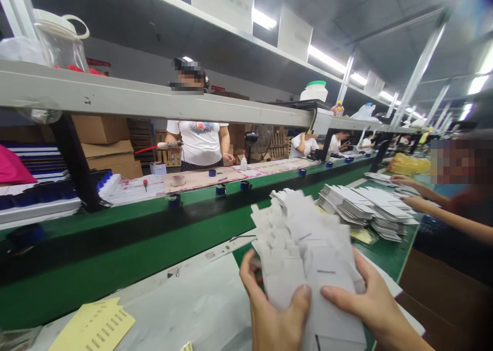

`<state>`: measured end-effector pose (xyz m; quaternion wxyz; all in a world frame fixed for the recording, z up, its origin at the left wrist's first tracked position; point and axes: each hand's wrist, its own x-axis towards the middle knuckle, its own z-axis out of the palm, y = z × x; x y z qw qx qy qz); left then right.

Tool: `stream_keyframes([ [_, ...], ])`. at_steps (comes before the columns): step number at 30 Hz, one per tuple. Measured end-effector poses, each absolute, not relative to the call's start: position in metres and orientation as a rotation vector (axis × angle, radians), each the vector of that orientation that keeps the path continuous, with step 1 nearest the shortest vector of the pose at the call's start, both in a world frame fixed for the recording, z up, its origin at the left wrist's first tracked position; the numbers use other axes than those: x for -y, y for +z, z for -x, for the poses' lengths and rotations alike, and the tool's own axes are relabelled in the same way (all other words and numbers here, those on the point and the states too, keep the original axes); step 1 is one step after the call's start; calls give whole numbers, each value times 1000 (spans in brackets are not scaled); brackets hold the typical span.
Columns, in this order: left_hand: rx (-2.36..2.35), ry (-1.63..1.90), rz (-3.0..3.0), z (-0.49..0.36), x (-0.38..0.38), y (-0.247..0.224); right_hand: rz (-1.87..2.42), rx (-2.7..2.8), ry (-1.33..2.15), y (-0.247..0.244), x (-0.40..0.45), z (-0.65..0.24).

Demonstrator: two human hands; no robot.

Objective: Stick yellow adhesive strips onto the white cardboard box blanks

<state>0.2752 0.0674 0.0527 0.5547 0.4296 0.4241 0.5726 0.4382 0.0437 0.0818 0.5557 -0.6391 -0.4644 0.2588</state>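
At lower left I see a yellow label sheet; a green conveyor crosses mid-frame, white card piles sit right, and a clear jar stands upper left.

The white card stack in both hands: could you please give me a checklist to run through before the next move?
1. Left hand grips the card stack with the thumb on top: ok.
2. Right hand holds the stack's right side: ok.
3. Cards squared up: not ok, the far ends fan out unevenly.
4. Grey work surface in front bare enough for setting down: ok.
5. Yellow label sheet apart from the hands: ok.
6. Co-worker's hands at the piled cards apart from the held stack: ok.
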Motion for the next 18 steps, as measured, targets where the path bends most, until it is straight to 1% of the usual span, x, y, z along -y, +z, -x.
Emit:
stream_keyframes([
  [2,-857,1430,-1069,-267,-72,67,1460,1079,515,81,-36,-437],
  [4,-648,1245,-1115,-259,-79,73,1447,1099,465,76,-32,-435],
  [7,-486,1187,-1084,-251,-89,69,1458,1190,413,61,-31,-430],
  [11,-541,1240,-1042,-249,-92,57,1354,1267,521,35,-31,-424],
  [18,-602,1201,-1174,-261,-86,54,1383,1163,516,6,-34,-429],
])
